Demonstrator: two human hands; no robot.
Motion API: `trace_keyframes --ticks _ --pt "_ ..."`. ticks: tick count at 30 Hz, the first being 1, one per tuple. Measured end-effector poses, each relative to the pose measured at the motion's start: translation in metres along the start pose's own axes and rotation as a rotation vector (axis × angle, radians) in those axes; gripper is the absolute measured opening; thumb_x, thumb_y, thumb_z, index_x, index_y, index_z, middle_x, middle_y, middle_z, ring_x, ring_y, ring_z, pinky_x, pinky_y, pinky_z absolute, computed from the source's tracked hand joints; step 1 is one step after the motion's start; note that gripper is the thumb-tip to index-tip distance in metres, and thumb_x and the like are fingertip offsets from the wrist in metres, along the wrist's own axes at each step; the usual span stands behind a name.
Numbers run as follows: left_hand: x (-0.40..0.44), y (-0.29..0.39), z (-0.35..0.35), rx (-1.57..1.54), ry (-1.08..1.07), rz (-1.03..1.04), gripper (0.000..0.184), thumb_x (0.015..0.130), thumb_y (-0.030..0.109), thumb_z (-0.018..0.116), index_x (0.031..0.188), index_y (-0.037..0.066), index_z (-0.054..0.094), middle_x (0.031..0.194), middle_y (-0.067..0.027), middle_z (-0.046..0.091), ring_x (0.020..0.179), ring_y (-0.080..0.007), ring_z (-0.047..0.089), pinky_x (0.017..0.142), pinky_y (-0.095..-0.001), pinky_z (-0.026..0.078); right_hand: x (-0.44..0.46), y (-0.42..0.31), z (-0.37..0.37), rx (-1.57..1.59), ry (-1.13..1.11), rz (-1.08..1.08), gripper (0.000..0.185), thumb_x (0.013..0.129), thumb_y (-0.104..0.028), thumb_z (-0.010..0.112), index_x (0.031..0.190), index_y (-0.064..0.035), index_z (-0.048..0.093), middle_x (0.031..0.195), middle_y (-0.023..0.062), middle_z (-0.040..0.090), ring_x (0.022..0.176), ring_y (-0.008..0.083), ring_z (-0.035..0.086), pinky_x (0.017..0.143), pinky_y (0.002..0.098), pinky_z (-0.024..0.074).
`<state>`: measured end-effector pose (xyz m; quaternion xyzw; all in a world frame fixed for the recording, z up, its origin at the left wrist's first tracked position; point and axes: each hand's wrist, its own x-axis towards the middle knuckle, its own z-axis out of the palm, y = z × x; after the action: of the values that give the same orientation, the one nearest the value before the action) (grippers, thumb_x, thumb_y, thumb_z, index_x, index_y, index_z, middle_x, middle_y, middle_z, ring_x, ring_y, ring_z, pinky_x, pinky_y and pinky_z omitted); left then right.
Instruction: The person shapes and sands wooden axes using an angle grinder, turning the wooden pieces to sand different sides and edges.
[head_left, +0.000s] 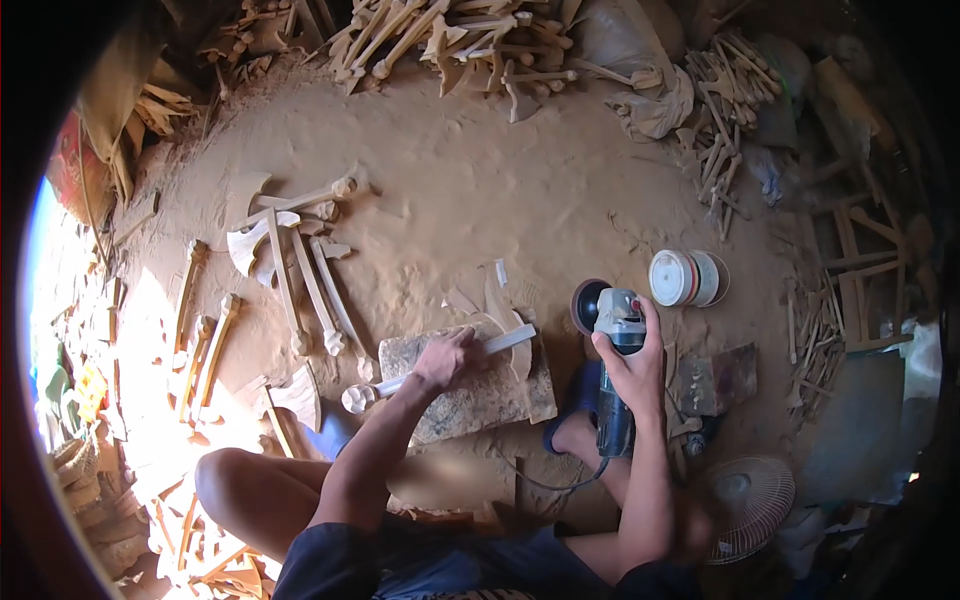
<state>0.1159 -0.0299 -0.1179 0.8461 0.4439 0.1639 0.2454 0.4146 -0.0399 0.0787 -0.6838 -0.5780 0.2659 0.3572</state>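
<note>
My left hand (447, 360) is closed around the middle of a long pale carved wooden piece (510, 339), which lies slantwise over a rough stone-like block (470, 408). The piece's knobbed end (359, 399) sticks out past the block's left edge. To the right, my right hand (633, 362) grips an angle grinder (617, 410) near its head. The grinder's dark round disc (589, 306) points up and left, apart from the wooden piece. Thin wood offcuts (497, 296) lie at the block's far edge.
A white bucket (675, 277) lies beyond the grinder. Carved pieces (290, 270) rest on the dusty ground at left, with a large pile (450, 35) at the back. A wire fan guard (755, 505) stands at lower right. The grinder's cord (550, 487) curves near my legs.
</note>
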Motion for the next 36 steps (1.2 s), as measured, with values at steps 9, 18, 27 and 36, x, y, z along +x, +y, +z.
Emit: trace_keyframes --ticks 9,18,27,36 --pt "0.005 -0.019 0.063 -0.099 -0.006 -0.098 0.028 0.091 0.020 0.062 0.113 0.006 0.070 0.135 -0.0131 0.060 0.119 -0.0331 0.066 0.093 -0.0481 0.058 0.077 -0.006 0.066 -0.298 -0.346 -0.007 0.088 0.085 -0.026 0.080 0.159 -0.0090 0.036 0.138 0.0254 0.064 0.128 0.0405 0.064 0.108 0.0466 0.0499" --pt "0.007 -0.001 0.031 -0.022 -0.047 -0.045 0.021 0.089 0.018 0.060 0.100 0.006 0.073 0.132 -0.0137 0.062 0.117 -0.0311 0.067 0.083 -0.0443 0.062 0.131 -0.050 0.152 -0.713 -0.765 -0.122 0.091 0.083 -0.038 0.073 0.161 -0.0134 0.035 0.126 0.0294 0.069 0.118 0.0485 0.066 0.102 0.0554 0.0521" --pt "0.008 0.002 0.035 -0.008 0.062 -0.067 0.021 0.091 0.020 0.061 0.100 0.003 0.071 0.116 -0.0149 0.062 0.110 -0.0333 0.068 0.079 -0.0454 0.062 0.111 -0.073 0.173 -0.777 -0.928 -0.212 0.090 0.082 -0.037 0.076 0.159 -0.0119 0.038 0.125 0.0295 0.070 0.116 0.0495 0.066 0.102 0.0544 0.0529" --pt "0.008 0.000 0.040 -0.060 0.115 -0.067 0.024 0.090 0.020 0.060 0.099 0.002 0.072 0.121 -0.0189 0.063 0.106 -0.0345 0.070 0.078 -0.0450 0.064 0.141 -0.040 0.164 -0.776 -0.704 -0.058 0.089 0.081 -0.036 0.077 0.159 -0.0144 0.038 0.130 0.0274 0.068 0.121 0.0474 0.065 0.104 0.0538 0.0527"
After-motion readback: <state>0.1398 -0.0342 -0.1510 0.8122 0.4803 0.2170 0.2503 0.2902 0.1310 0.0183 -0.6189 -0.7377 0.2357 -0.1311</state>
